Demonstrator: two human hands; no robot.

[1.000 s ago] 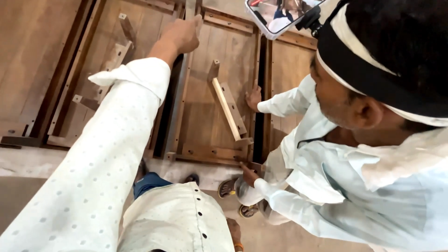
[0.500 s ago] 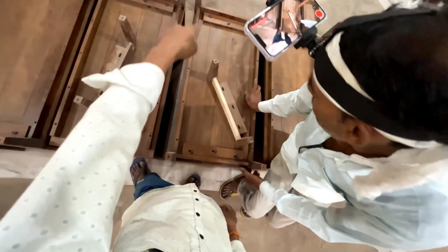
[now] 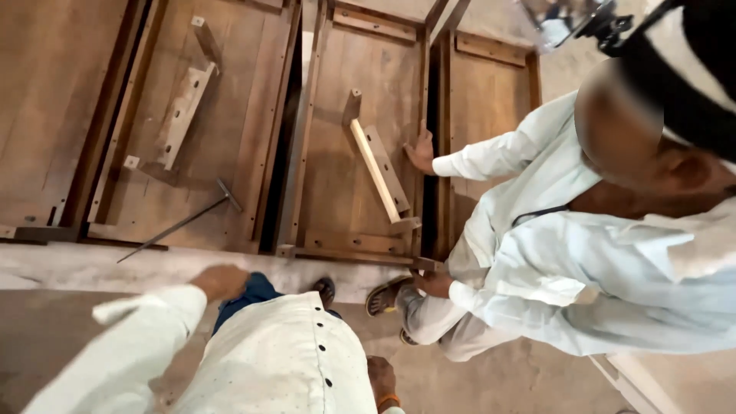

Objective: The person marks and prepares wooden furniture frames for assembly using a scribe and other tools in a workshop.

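Big wooden frame panels (image 3: 360,176) lie flat on the floor, w/ a pale wooden bar (image 3: 374,169) across the middle panel & a thin metal rod (image 3: 180,225) at the left panel's near edge. Co-worker in white (image 3: 552,253) crouches at right, one hand on the panel. Left hand (image 3: 221,281) hangs at the panels' near edge, loosely curled, grasping nothing; nearest the rod. Right hand (image 3: 381,376) low by the hip, can't tell its state. Best approach: crouch, grip the frame edge squarely.
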